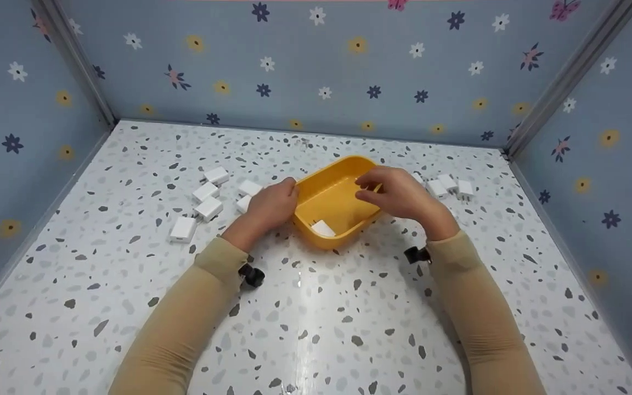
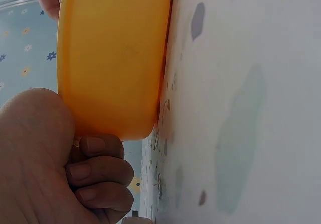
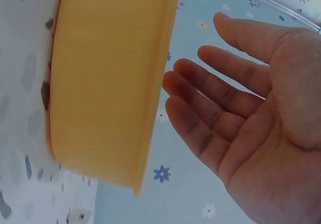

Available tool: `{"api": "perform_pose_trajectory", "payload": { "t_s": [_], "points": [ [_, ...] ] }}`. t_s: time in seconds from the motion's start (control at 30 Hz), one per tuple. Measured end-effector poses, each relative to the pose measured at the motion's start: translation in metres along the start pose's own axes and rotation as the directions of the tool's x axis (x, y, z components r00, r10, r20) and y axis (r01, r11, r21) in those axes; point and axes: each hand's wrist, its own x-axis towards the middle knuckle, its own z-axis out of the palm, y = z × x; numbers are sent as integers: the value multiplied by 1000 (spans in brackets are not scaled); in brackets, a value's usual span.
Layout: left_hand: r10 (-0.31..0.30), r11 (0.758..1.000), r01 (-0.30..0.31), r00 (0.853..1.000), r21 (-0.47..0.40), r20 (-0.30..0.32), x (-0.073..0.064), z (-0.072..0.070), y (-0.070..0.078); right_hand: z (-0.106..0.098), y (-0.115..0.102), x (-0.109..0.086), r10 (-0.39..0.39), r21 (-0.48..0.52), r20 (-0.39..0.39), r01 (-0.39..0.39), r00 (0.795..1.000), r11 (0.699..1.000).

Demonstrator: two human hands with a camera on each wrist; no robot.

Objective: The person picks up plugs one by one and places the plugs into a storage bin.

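A yellow plastic box (image 1: pixel 332 204) with rounded corners sits on the speckled table, turned at an angle. One white plug-in charger (image 1: pixel 323 228) lies inside it at the near end. My left hand (image 1: pixel 273 204) grips the box's left rim; the left wrist view has the thumb at the rim and curled fingers below it. Over the right rim hovers my right hand (image 1: pixel 395 192). Its fingers (image 3: pixel 215 96) are spread and slightly bent, with nothing between them in the right wrist view. The box wall (image 3: pixel 105 83) stands beside the fingertips there.
Several white chargers (image 1: pixel 206 192) lie scattered left of the box, some close to my left hand. Another group of chargers (image 1: pixel 446 182) lies right of the box, partly behind my right hand. Flower-patterned panels (image 1: pixel 316 71) wall in the table at the back and sides.
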Motion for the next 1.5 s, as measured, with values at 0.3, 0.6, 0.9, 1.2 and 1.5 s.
{"api": "perform_pose_trajectory", "payload": {
  "t_s": [0.3, 0.6, 0.9, 1.2, 1.5],
  "points": [
    [4, 1000, -4, 1000, 2, -5, 2, 1, -1, -19, 31, -17, 93, -14, -48, -94, 994, 995],
    [-5, 1000, 5, 1000, -2, 9, 1, 1, 0, -42, 59, -35, 237, -100, -12, -237, 972, 966],
    [2, 1000, -2, 1000, 5, -1, 2, 1, -2, -53, 71, -42, 242, -135, -1, -240, 970, 961],
    [-2, 1000, 2, 1000, 11, -4, 2, 0, 0, -63, 82, -47, 336, -152, 42, -327, 941, 933],
    [-14, 1000, 14, 1000, 1, 9, 1, 0, 0, -67, 93, -56, 450, -167, 181, -423, 875, 891]
  ]
}}
